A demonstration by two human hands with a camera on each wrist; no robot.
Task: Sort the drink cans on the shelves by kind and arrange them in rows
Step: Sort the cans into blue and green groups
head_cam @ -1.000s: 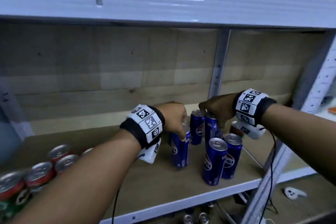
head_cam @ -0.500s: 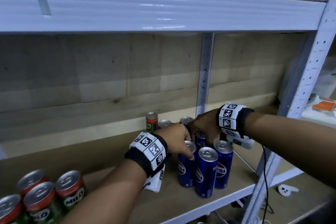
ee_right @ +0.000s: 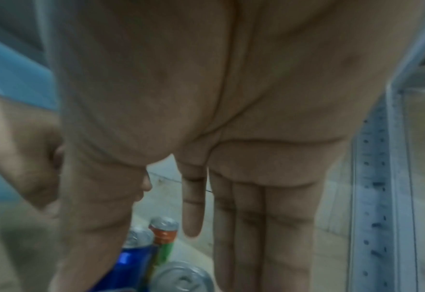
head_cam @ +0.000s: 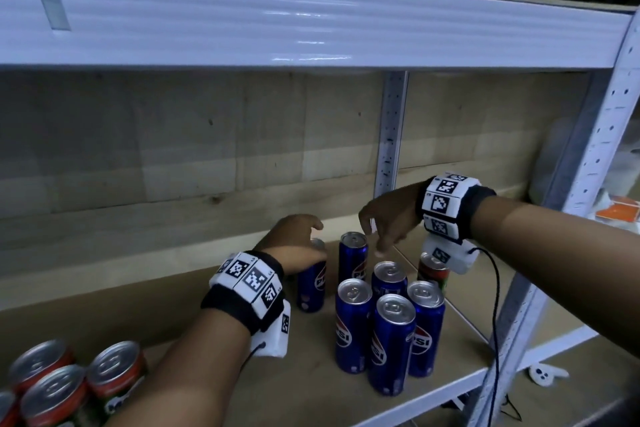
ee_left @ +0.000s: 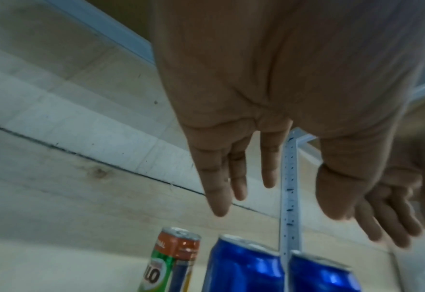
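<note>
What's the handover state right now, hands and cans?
Left hand: open, by the rear-left Pepsi can, gripping nothing.
Right hand: open, above the Pepsi cans.
Six Pepsi cans stand grouped at the right of the shelf; Milo group at front left.
Done: kinds mostly separated.
Left: move the stray Milo can from behind the Pepsi cans; straighten the Pepsi rows.

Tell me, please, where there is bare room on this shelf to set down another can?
Bare shelf board lies between the Milo cans at left and the Pepsi cluster, behind the left hand. The cluster itself stands crowded, under the right hand.
</note>
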